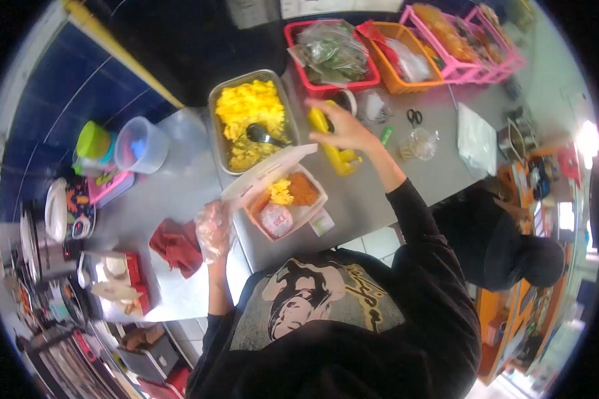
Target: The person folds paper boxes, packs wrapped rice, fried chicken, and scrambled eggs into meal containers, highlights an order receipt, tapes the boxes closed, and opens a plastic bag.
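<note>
A white takeaway box [286,223] stands with its lid [269,174] up. Inside are yellow scrambled egg [281,193], browned fried pieces [304,191] and a wrapped round packet [276,219] with red print. Beside the box's left side is my left hand [214,233] in a clear plastic glove, close to the lid's corner; the crinkled glove hides how its fingers are set. My right hand [343,126] is bare, fingers spread, over a yellow tape dispenser [339,159]. A small printed packet [321,223] lies by the box.
Behind the box is a metal tray [221,156] of yellow egg with a black spoon [263,134]. Red [316,85], orange [406,85] and pink baskets [456,70] line the back. Scissors [414,118] lie right, a red cloth [178,246] left. Another person [486,239] is at right.
</note>
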The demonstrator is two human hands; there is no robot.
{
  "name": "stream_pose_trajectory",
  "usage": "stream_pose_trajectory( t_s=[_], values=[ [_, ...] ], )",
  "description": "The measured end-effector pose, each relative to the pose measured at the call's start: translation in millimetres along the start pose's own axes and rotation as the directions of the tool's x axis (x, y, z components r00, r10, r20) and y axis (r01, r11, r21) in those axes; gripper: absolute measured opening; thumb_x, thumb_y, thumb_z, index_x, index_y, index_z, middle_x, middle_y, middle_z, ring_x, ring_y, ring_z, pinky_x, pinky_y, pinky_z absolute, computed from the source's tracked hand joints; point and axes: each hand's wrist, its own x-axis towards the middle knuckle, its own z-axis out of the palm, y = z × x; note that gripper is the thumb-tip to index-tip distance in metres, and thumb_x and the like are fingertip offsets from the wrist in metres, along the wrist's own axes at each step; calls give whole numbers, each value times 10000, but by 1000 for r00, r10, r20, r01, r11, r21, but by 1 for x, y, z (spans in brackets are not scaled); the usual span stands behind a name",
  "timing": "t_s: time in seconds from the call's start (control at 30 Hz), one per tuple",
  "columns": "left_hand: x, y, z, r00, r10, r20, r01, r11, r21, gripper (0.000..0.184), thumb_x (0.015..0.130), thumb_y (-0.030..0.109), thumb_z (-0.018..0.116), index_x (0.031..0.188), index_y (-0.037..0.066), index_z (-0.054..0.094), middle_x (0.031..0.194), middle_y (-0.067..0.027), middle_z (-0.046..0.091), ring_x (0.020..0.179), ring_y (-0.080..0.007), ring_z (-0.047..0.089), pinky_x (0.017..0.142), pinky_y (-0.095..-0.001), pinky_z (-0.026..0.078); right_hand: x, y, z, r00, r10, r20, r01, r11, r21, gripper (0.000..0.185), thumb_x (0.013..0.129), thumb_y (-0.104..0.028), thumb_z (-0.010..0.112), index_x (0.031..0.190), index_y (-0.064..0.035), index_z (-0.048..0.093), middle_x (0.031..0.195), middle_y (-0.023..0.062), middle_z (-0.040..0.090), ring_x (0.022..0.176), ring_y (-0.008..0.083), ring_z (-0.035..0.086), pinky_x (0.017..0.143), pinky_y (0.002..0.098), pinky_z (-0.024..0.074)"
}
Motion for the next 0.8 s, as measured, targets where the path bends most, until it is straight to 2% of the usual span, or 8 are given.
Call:
stream_pose_trajectory(
  t_s=[0.07,0.17,0.27,0.37,0.43,0.53,0.63,0.8],
  values=[
    [-2,-4,5,995,96,-11,-94,936,-340,334,853,272,603,1089,35,588,922,-180,634,772,-331,614,710,-392,496,5,-8,22,984,-129,120,140,986,-90,602,784,-221,672,1315,-35,457,1271,185,529,1154,284,527,949,380,430],
    [0,-1,16,995,46,90,-25,974,-225,343,858,252,574,1111,20,566,925,-211,612,813,-364,601,726,-416,487,7,-6,55,944,12,329,119,919,-376,417,809,-154,611,1208,-46,557,1098,171,627,1038,321,582,865,401,459],
    [-6,34,42,985,-158,-65,119,910,-398,369,855,204,546,1130,-41,523,890,-241,591,825,-399,586,737,-433,479,-14,-45,62,903,328,278,-380,911,159,260,858,-133,591,1083,-3,583,798,144,643,643,202,642,555,358,503],
    [-4,58,78,902,-344,-261,340,938,-60,354,901,119,419,1204,-52,481,1070,-278,571,939,-416,573,816,-433,461,-29,-40,113,933,351,-79,-243,777,581,270,877,-157,599,1069,28,558,759,132,627,566,131,606,470,334,477],
    [-5,56,89,894,-297,-336,318,948,8,369,901,135,388,1189,-72,489,1040,-288,582,906,-418,588,795,-443,479,-34,-43,109,926,371,-69,-293,822,488,296,919,-216,544,1068,40,542,778,157,638,605,236,636,542,373,501],
    [-11,35,71,958,-287,-10,283,938,203,480,857,172,488,1280,-51,440,954,-268,598,854,-394,599,750,-443,491,-39,-11,81,983,164,83,-153,980,-124,341,968,-279,415,1143,-17,546,981,223,629,924,423,588,825,431,480],
    [-22,76,5,931,-230,284,208,972,105,466,858,125,458,1316,41,451,992,-253,605,873,-387,605,781,-443,491,-68,-31,59,954,160,253,-208,962,178,320,970,-211,408,1230,-67,524,1152,220,579,1104,384,533,929,408,436],
    [-60,87,53,924,-381,38,372,868,-329,480,847,31,424,1325,67,449,1110,-240,590,1045,-358,577,918,-399,448,-106,-13,92,960,239,147,-278,878,390,344,966,-125,395,1305,-117,452,1268,146,517,1206,272,476,1006,344,367]
  ],
)
